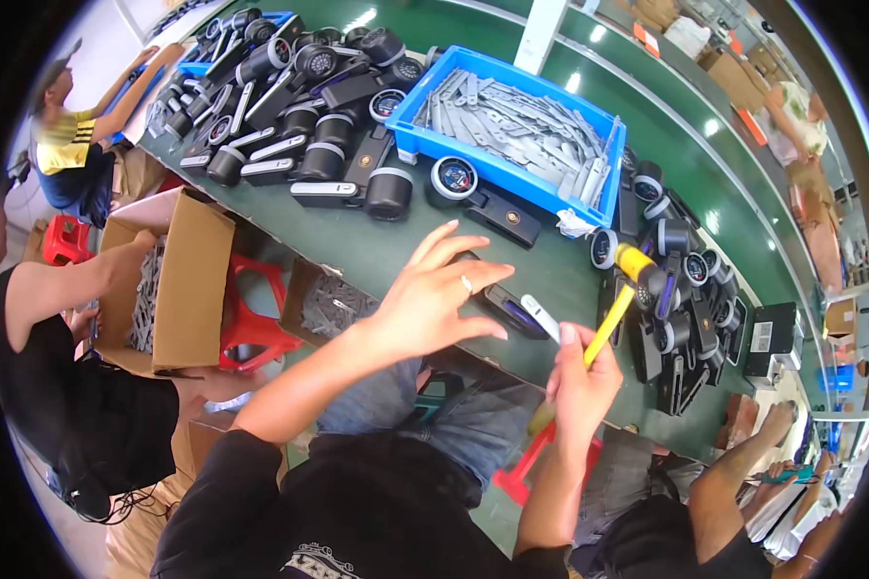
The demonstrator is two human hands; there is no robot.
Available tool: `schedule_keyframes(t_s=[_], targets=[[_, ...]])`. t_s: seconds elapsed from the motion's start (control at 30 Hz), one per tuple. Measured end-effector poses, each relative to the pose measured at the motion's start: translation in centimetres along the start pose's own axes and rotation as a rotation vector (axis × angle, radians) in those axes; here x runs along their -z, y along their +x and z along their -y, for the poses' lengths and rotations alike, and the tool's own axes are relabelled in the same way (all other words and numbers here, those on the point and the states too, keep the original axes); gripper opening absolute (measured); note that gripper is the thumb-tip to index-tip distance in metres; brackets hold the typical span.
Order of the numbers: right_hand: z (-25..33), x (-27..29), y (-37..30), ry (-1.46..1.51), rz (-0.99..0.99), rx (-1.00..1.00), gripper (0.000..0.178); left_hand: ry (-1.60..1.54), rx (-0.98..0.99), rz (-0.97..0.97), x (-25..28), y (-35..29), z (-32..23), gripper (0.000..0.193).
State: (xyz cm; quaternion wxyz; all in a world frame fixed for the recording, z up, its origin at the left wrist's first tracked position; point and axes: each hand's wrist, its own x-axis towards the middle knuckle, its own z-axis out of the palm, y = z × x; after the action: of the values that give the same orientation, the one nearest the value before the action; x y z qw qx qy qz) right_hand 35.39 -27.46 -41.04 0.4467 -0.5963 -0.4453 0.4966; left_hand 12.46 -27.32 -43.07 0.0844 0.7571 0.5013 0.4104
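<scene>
My left hand (pixel 433 301) hovers over the near edge of the green table with its fingers spread, holding nothing. Just beside its fingertips lies a black elongated housing (pixel 514 311), partly hidden by that hand. In my right hand (pixel 585 384) is a mallet (pixel 608 323) with a yellow handle and a yellow and black head, which points away to the upper right. Between the same hand's thumb and fingers sticks up a light grey slotted strip (pixel 539 315). Farther off, a black housing with a round gauge-like end (pixel 454 179) lies on the table.
A blue bin (pixel 507 183) of grey strips stands at the back. Black round-ended units pile up left (pixel 309 125) and right (pixel 686 289). Cardboard boxes (pixel 193 289) with strips and a red stool (pixel 256 309) are at left. Co-workers sit on both sides.
</scene>
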Motion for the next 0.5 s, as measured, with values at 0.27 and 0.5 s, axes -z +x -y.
schedule_keyframes(t_s=[0.27,0.5], targets=[[-2.2,-1.5,2.9,-0.317,0.178,0.297,0.016,-0.131,0.045,-0.034,-1.5,-0.5,2.1,0.052],[-0.2,-0.9,4.0,-0.555,0.300,0.325,0.015,-0.075,-0.221,-0.021,-1.2,-0.1,3.5,0.033]])
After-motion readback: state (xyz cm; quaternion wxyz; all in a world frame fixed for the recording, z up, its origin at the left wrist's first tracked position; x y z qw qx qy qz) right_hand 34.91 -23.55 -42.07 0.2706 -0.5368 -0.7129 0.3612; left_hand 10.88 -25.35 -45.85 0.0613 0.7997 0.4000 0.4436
